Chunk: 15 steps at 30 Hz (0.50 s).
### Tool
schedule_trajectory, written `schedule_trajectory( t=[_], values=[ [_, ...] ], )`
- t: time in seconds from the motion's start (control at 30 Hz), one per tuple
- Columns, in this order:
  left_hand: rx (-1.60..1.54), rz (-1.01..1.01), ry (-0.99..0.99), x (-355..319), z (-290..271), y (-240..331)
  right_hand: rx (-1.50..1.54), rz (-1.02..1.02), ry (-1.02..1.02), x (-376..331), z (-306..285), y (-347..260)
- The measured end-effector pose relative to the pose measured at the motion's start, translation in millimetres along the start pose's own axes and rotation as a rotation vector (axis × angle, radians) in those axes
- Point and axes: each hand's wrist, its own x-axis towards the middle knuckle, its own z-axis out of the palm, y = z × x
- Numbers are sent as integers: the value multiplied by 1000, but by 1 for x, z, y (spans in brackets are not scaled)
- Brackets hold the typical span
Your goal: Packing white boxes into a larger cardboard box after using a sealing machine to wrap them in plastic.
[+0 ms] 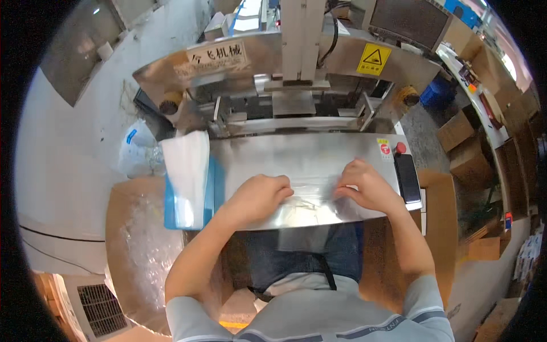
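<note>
Between my two hands a clear plastic sheet (313, 192) stretches just over the shiny metal worktop (262, 154). It is glossy and see-through, so its edges are hard to make out. My left hand (259, 196) is closed, pinching the sheet's left side between thumb and fingers. On the right side my right hand (367, 187) grips it too, thumb and fingers brought together and slightly blurred. Left of my left hand stands a blue bin (216, 191), with a stack of whitish sheets (187, 171) sticking out of it.
Behind the worktop is a metal machine with a press head (293, 102). A red button (400, 148) and a black panel (406, 178) sit at the right edge. A cardboard box (118, 228) of clear plastic pieces stands lower left; another cardboard box (439, 222) is at right.
</note>
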Motion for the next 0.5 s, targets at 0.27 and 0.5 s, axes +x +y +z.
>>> schedule_trajectory(
  t=[0.27,0.5],
  values=[
    [-146,-11,61,128,-50,-97,2,314,-95,112,17,113],
    [-220,10,93,232,-74,-133,-108,334,-8,161,-23,150]
  ],
)
